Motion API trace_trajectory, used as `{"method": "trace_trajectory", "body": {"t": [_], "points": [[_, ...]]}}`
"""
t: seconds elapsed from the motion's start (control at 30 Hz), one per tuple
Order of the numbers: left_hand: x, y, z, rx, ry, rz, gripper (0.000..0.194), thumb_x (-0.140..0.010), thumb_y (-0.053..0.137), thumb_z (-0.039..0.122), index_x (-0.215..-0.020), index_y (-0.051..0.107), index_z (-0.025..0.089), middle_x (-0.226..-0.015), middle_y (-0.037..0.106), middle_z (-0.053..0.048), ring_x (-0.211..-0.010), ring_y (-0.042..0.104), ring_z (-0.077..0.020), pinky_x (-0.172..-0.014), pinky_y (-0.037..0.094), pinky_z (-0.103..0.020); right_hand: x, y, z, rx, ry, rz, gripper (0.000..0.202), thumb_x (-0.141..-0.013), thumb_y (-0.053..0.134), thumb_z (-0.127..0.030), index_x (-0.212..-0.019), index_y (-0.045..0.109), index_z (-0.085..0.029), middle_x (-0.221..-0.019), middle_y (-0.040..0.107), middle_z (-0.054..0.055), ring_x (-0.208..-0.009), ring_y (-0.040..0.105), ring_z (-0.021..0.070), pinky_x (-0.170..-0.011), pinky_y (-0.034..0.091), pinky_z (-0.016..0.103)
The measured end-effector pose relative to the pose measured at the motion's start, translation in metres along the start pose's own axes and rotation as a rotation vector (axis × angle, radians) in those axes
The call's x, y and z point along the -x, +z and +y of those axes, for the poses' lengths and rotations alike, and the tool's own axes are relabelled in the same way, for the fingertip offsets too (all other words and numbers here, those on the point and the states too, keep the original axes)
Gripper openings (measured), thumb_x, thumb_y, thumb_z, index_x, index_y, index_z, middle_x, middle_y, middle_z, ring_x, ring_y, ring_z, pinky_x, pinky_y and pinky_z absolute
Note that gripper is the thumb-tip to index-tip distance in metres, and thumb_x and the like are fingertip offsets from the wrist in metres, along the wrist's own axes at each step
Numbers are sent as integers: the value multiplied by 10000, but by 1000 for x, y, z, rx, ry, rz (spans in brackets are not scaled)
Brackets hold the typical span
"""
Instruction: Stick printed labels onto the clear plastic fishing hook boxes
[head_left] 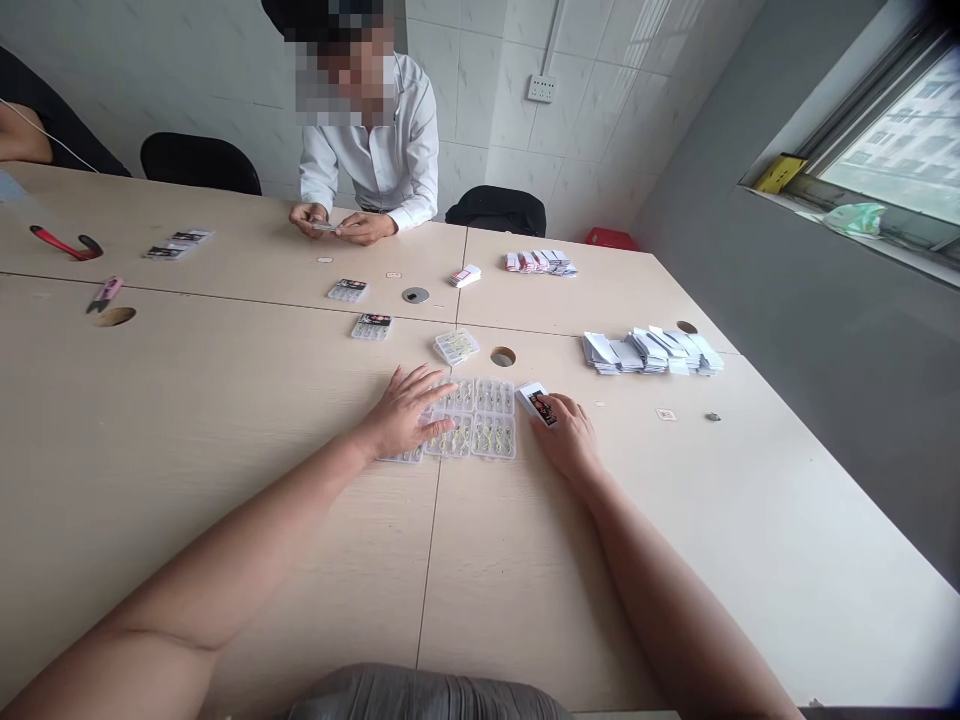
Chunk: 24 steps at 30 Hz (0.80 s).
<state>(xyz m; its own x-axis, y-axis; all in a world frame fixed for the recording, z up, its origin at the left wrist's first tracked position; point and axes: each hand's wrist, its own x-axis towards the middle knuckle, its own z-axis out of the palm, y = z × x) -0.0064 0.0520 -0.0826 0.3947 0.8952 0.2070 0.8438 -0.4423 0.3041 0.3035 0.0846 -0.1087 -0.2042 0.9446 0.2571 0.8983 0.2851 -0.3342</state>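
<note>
Several clear plastic boxes (493, 436) with small yellow-green and metal pieces lie side by side in rows on the table. My left hand (405, 412) rests with fingers spread over the boxes at the left of the group, hiding part of them. To the right of the boxes, my right hand (568, 435) has its fingers on a small stack of white cards with a black printed front (538, 404), the fingers curled over its right end. Just beyond the group sit more clear boxes (456, 347), slightly turned.
Folded white cards (652, 351) lie in a long pile at the right, and red-white cards (540, 262) farther back. Boxes with black labels (372, 326) stand left of centre. Red-handled pliers (66, 244) are far left. A person in a white shirt (367, 150) sits opposite.
</note>
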Motion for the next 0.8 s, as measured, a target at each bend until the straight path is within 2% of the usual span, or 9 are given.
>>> {"method": "trace_trajectory", "body": {"t": [0.17, 0.47, 0.63, 0.8], "points": [[-1, 4, 2, -39, 51, -50, 426, -961, 637, 389, -1344, 593, 208, -1487, 522, -125, -1350, 502, -334, -1115, 399, -611, 0, 0, 0, 1, -1, 7, 297, -992, 619, -344, -1255, 629, -205, -1334, 623, 99, -1140, 643, 243, -966, 555, 469], [-2, 8, 0, -28, 64, -14, 396, -962, 638, 378, -1314, 608, 199, -1458, 546, -124, -1309, 538, -320, -1085, 440, -587, 1, 3, 0, 13, -19, 53, 306, -994, 618, -348, -1263, 623, -204, -1318, 631, 98, -1120, 652, 239, -951, 563, 462], [-1, 6, -2, 15, 64, 90, 359, -967, 634, 367, -1278, 625, 188, -1395, 592, -120, -1245, 587, -297, -1044, 486, -553, 2, 1, -4, 53, -21, 144, 373, -983, 631, -365, -1315, 593, -200, -1362, 603, 109, -1167, 634, 265, -971, 551, 493], [-1, 0, -15, 89, 4, 249, 320, -984, 614, 331, -1267, 624, 183, -1324, 630, -112, -1161, 634, -267, -982, 539, -504, 6, -3, -24, 95, -137, 196, 393, -977, 638, -368, -1332, 591, -207, -1451, 549, 112, -1322, 536, 312, -1101, 429, 587]]}}
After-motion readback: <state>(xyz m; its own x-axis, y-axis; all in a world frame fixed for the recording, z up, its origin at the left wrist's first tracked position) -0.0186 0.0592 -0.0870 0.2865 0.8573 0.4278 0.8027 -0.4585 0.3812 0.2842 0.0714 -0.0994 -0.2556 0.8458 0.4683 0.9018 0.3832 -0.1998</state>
